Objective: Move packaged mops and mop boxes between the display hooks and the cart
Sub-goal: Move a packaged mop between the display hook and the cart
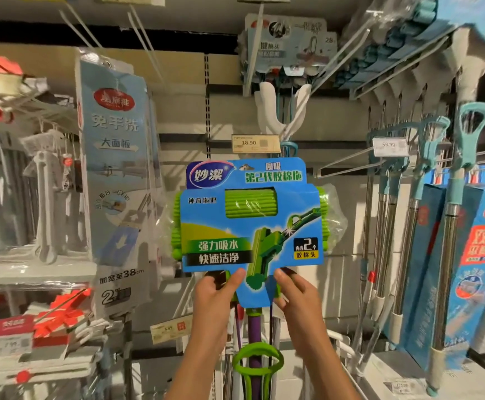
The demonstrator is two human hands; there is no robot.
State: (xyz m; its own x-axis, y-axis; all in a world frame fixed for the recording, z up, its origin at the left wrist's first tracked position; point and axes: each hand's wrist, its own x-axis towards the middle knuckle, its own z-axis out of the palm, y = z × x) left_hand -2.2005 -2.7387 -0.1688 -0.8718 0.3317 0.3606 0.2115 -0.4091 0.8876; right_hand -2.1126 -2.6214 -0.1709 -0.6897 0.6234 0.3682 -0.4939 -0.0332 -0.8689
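At the centre of the frame the left hand (213,293) and right hand (294,293) each pinch the narrow lower end of the blue card of a packaged mop (250,220) with green sponge rollers, raised below the 18.90 price tag (255,143), its top perhaps touching a display hook, with the purple handle (254,345) hanging down between the wrists.

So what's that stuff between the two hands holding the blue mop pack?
In the head view, the pack's narrow blue bottom tab sits between the left hand and right hand, with the mop's purple pole running down below it.
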